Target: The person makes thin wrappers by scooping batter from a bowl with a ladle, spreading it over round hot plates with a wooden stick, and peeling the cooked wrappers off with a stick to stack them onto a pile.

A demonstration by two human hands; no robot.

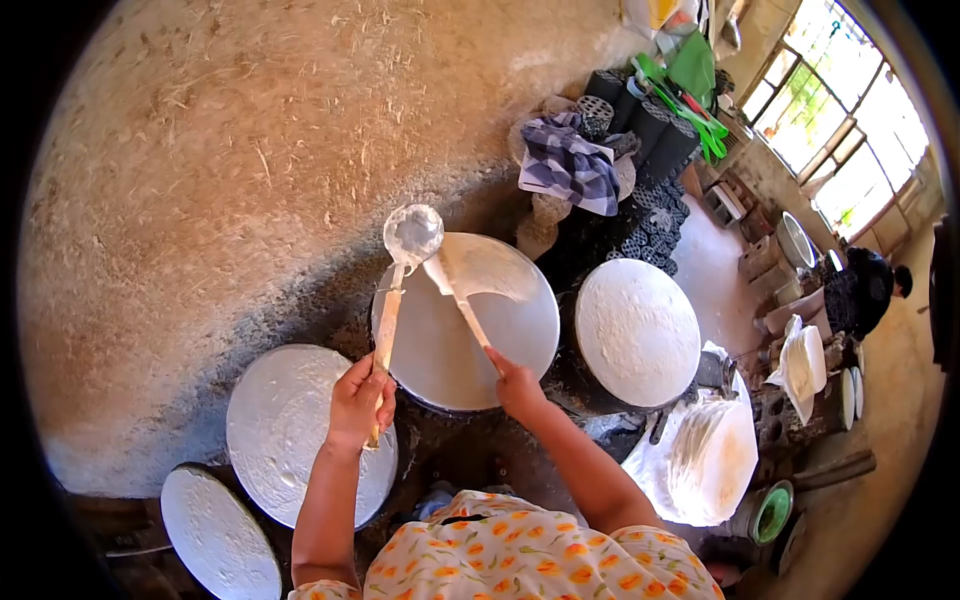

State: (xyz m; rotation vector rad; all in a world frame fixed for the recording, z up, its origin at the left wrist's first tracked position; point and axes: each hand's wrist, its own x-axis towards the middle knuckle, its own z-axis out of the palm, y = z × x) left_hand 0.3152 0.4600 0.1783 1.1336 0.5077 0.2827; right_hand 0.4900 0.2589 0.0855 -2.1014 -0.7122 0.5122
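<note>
Wooden-handled ladle point(414, 236) clasped in left hand point(361, 404), spreader point(470, 320) in right hand's point(522, 390) closed grasp; sweep lightly, evenly, across far side of griddle point(440, 358).

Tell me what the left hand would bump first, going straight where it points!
Probably the rough brown wall, met first by the round silvery ladle in the left hand; depth is unclear.

Rough matt earthen wall point(240, 150), smooth wooden ladle handle point(388, 325), checked cloth point(572, 168), shiny, seemingly plastic green item point(692, 68)
</note>
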